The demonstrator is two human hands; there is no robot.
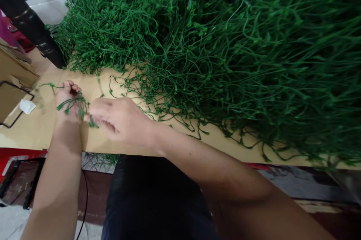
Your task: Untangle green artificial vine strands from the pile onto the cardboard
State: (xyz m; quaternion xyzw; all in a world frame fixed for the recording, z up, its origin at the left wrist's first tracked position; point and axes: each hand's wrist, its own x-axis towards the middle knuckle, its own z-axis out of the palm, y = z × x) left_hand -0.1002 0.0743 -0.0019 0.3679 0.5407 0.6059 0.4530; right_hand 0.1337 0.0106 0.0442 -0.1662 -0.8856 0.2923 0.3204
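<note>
My left hand [67, 90] is over the left part of the tabletop, its fingers curled round a thin green stem that sticks out on its left. Beside it, my right hand [118, 117] is closed in a pinch on a small bunch of green stems [73, 101], which lies across my left wrist. Motion blurs the right fingertips. A huge heap of the same green stems [180, 40], long and thin with small forked tips, covers the back and right of the table. Loose stems [160, 101] trail from its front edge towards my right forearm.
A tall black bottle [36, 25] with a carry loop leans in view at the back left. A cardboard box [17, 63], a black wire frame [21, 114] and a white paper scrap [27, 106] are at the left. The tan tabletop [96, 138] ends just before my lap.
</note>
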